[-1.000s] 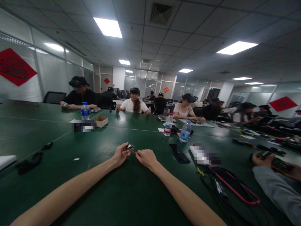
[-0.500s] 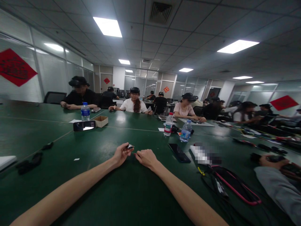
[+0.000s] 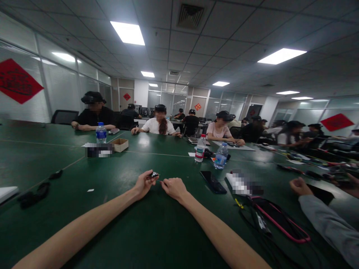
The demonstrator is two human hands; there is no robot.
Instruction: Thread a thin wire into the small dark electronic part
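Over the green table (image 3: 157,231), my left hand (image 3: 143,184) pinches a small black-and-silver object (image 3: 153,174) between thumb and fingers. Its kind is too small to make out. My right hand (image 3: 174,189) is just to the right, closed, with its knuckles up and its thumb side toward the left hand. A faint thin line shows in the narrow gap between the hands. Whatever the right fingers hold, if anything, is hidden. The two hands are close but apart.
A black phone (image 3: 213,182) lies right of my hands, near two bottles, a red-capped one (image 3: 200,149) and a blue-labelled one (image 3: 221,157). A pink-edged black pouch (image 3: 280,218) and cables lie nearer. A co-worker's grey sleeve (image 3: 325,220) reaches in at right. An open box (image 3: 120,145) stands ahead left.
My hands have hardly moved. At the right, the co-worker's hand has shifted left and no longer holds the dark object; a black flat thing now shows beside it.
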